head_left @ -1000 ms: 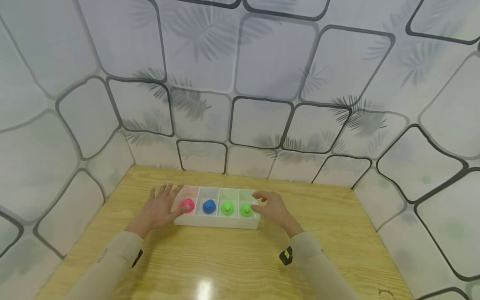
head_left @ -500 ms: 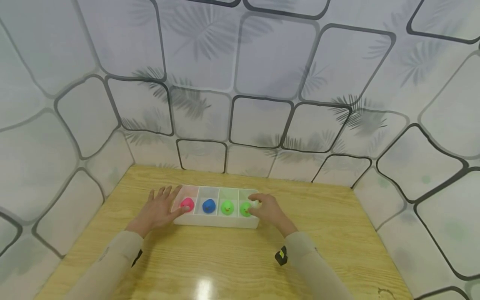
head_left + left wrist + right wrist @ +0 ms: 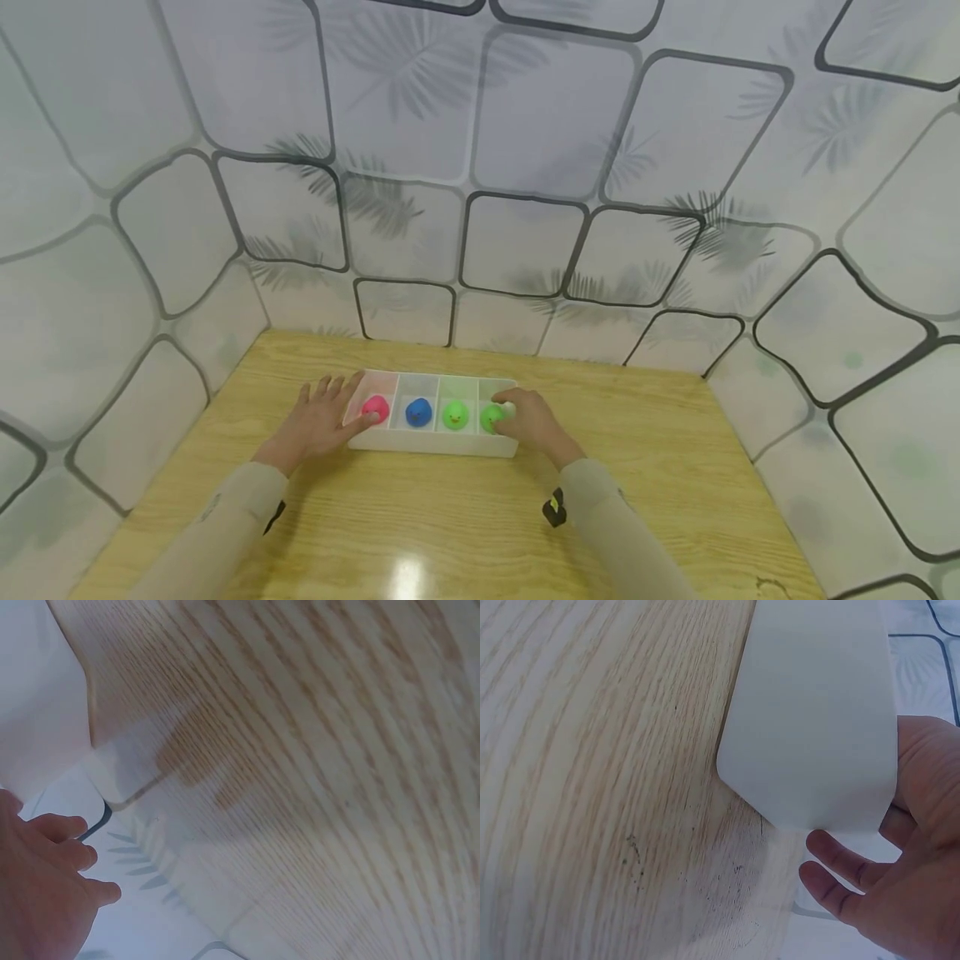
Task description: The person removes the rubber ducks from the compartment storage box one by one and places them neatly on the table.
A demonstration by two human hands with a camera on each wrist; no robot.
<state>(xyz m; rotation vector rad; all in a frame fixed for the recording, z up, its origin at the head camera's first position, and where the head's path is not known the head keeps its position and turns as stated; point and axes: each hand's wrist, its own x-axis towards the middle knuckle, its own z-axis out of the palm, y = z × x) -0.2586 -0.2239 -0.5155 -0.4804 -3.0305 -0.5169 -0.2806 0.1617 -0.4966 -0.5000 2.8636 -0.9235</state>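
Observation:
A white tray with several compartments stands on the table, seen from outside in the left wrist view as a white wall. From left to right it holds a pink duck, a blue duck, a green duck and another green duck. My left hand lies spread at the tray's left end, thumb by the pink duck. My right hand reaches over the right end. Its thumb and index finger are apart beside the rightmost duck; whether they touch it, I cannot tell. Its other fingers stay outside the tray.
The wooden table carries the tray near its back edge. Patterned wall panels enclose the table behind and on both sides. A small black device sits under the right sleeve.
My right hand has shifted left, deeper over the last compartment, and its thumb now covers part of the rightmost green duck. The left hand and the tray have hardly moved.

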